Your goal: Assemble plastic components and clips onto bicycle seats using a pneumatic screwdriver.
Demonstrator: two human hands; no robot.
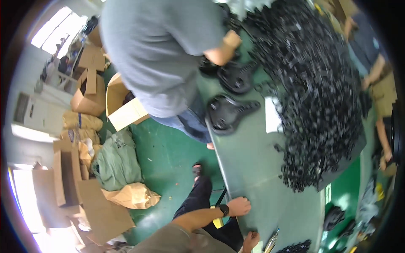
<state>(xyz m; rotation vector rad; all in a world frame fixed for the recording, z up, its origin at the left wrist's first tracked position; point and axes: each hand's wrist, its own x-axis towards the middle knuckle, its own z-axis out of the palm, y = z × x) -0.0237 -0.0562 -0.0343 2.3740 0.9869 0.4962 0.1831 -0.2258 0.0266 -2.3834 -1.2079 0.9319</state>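
My left hand (239, 206), with a dark watch at the wrist, rests on the near edge of the green table (257, 177). Its fingers are curled in and nothing shows in them. My right hand (251, 241) is low at the same edge, its fingers bent together; whatever they hold, if anything, is hidden. Beside it lies a slim shiny metallic object (272, 241), with a small heap of black parts (296, 247) further right. Farther up the table sit black bicycle saddles (228, 113), apart from my hands.
A large pile of black ring-like parts (312, 97) covers the table's far side, next to a white sheet (273, 114). A co-worker in a grey shirt (156, 55) stands at the table, one hand (231, 40) near the saddles. Cardboard boxes (126, 114) and a green sack (118, 160) stand left.
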